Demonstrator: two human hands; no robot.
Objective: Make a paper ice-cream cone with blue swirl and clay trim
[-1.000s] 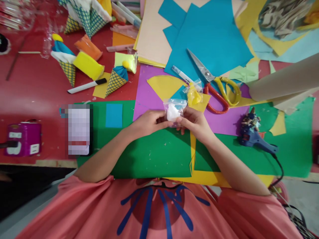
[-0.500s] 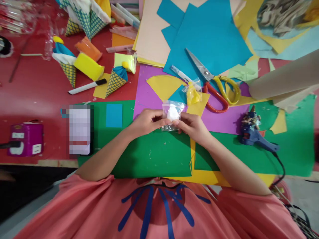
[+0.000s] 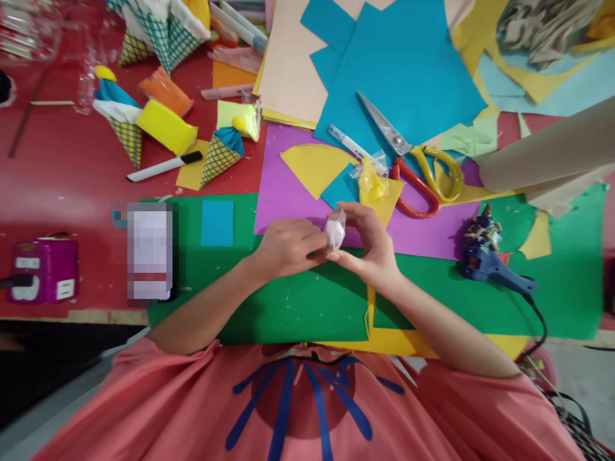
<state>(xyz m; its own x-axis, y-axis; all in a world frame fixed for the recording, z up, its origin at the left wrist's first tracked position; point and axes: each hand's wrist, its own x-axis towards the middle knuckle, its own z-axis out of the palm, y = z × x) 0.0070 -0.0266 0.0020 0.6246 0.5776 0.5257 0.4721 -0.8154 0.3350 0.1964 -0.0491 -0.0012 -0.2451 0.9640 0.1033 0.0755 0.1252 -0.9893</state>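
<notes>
A small clear plastic bag [image 3: 335,230] with a white lump inside is between my hands, turned partly edge-on. My left hand [image 3: 291,248] is closed on its left side, fingers curled. My right hand [image 3: 375,250] curves round from the right, its thumb at the bag's lower edge and a fingertip at the top. Just beyond lie a clear bag with yellow clay [image 3: 373,186], a yellow paper fan shape [image 3: 317,168] and a white marker [image 3: 353,144]. Scissors [image 3: 401,150] with red and yellow handles rest open on blue paper [image 3: 389,77].
A blue glue gun [image 3: 500,272] with a cord lies at right, below a pale roll [image 3: 552,147]. Left are a phone [image 3: 150,250], a purple power socket box [image 3: 45,272], a black-capped marker [image 3: 163,166] and small decorated cones [image 3: 221,153]. Green sheet [image 3: 288,307] covers the near table.
The bag has turned from facing me flat to nearly edge-on. My left fingers have curled over its side, and my right hand has opened wider around it.
</notes>
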